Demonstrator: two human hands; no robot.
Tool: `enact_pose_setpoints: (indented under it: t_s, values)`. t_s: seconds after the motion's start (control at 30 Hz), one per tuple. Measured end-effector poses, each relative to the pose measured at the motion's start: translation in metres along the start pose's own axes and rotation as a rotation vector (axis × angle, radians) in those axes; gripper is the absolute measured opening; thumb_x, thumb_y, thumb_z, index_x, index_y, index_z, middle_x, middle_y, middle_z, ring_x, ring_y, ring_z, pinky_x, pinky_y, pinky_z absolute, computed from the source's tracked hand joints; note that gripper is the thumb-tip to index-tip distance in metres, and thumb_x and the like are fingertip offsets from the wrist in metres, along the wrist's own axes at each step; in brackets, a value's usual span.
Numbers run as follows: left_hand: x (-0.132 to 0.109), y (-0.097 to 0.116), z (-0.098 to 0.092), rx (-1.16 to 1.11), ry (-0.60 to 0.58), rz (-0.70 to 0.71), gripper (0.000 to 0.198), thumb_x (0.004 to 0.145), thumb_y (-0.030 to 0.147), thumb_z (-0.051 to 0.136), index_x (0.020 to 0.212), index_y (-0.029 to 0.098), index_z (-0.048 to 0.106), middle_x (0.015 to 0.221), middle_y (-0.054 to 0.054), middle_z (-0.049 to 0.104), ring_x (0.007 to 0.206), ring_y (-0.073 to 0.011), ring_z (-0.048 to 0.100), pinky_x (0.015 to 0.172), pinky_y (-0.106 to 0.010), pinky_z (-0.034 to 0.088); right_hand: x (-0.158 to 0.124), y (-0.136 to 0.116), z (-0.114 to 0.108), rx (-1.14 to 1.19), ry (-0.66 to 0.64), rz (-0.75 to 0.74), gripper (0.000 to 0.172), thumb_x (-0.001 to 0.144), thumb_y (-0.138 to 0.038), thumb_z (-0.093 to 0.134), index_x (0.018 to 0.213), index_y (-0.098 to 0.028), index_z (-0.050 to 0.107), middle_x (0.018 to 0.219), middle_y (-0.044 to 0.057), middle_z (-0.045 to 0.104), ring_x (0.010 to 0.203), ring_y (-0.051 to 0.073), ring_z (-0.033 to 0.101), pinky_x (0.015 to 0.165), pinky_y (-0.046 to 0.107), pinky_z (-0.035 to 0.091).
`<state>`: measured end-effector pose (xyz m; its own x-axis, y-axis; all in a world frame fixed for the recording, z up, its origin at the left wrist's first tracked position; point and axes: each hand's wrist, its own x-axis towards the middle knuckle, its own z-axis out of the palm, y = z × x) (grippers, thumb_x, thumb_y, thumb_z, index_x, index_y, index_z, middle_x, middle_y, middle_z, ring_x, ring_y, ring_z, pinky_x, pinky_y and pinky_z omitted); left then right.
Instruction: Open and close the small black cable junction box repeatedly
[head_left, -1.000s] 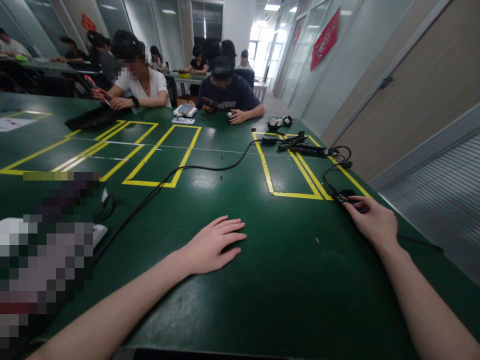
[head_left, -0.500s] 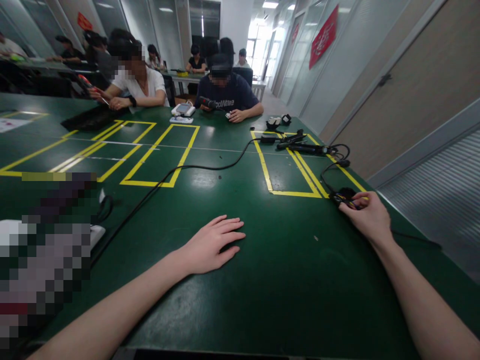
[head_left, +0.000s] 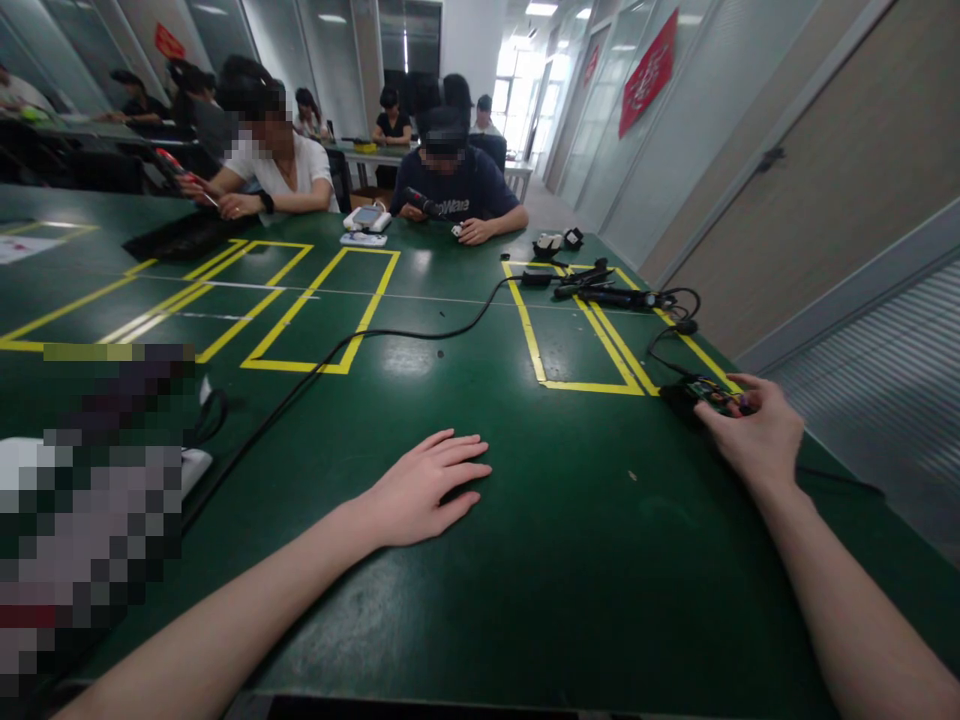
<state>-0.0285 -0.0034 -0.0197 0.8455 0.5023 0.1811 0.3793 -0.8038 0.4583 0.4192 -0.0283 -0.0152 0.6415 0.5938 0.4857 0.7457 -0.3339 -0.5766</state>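
head | right hand (head_left: 765, 432) holds 1 circuit board (head_left: 711, 393) | left hand (head_left: 425, 492) on 1 table (head_left: 540, 580)

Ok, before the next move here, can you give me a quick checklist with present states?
1. Right hand at the circuit board: ok, thumb and fingers are at its right end.
2. Firm grip: cannot tell, the hand hides part of the board.
3. Left hand free: ok, palm down on the table, nothing visible in it.
4. Long cable apart from the left hand: ok, it runs beyond it.
5. Thin cable plugged into the board: cannot tell, too small.
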Motion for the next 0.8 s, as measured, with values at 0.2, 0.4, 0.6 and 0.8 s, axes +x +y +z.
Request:
enact_pose_setpoints:
  t_s: [0.2, 0.4, 0.6, 0.8]
  values:
    - [-0.001, 0.000, 0.000, -0.002, 0.011, 0.008, 0.035, 0.102, 0.029, 0.058, 0.136, 0.024, 0.066, 0.154, -0.008, 0.056, 0.147, -0.0243, 0.049, 0.129, -0.051, 0.031, 0.008, 0.015, 0.001, -0.154, 0.101, -0.095, 0.037, 0.069, -0.040, 0.065, 0.093, -0.015, 0.078, 0.086, 0.012, 0.070, 0.081, 0.031, 0.066, 0.073, 0.039, 0.051]
    - [-0.001, 0.000, -0.001, -0.008, 0.010, 0.010, 0.035, 0.102, 0.029, 0.058, 0.136, 0.025, 0.066, 0.154, -0.008, 0.056, 0.147, -0.0241, 0.048, 0.128, -0.051, 0.031, 0.009, 0.023, 0.005, -0.185, 0.043, 0.006, 0.037, 0.081, -0.049, 0.055, 0.087, -0.018, 0.075, 0.073, 0.011, 0.069, 0.073, 0.031, 0.064, 0.064, 0.036, 0.045]
    - [-0.001, -0.001, 0.000, -0.007, 0.012, 0.009, 0.035, 0.102, 0.028, 0.058, 0.136, 0.025, 0.066, 0.154, -0.008, 0.056, 0.147, -0.0242, 0.049, 0.128, -0.051, 0.031, 0.008, 0.010, -0.003, -0.194, -0.004, 0.056, 0.029, 0.085, -0.045, 0.051, 0.072, -0.022, 0.064, 0.057, 0.006, 0.057, 0.055, 0.025, 0.053, 0.057, 0.034, 0.037]
    - [-0.001, 0.000, 0.000, 0.000, 0.004, 0.004, 0.035, 0.102, 0.028, 0.060, 0.135, 0.023, 0.066, 0.154, -0.009, 0.056, 0.147, -0.0246, 0.049, 0.128, -0.051, 0.032, 0.009, 0.009, -0.005, -0.254, -0.018, 0.081, 0.025, 0.089, -0.038, 0.051, 0.074, -0.022, 0.063, 0.060, 0.005, 0.056, 0.057, 0.026, 0.054, 0.059, 0.035, 0.037]
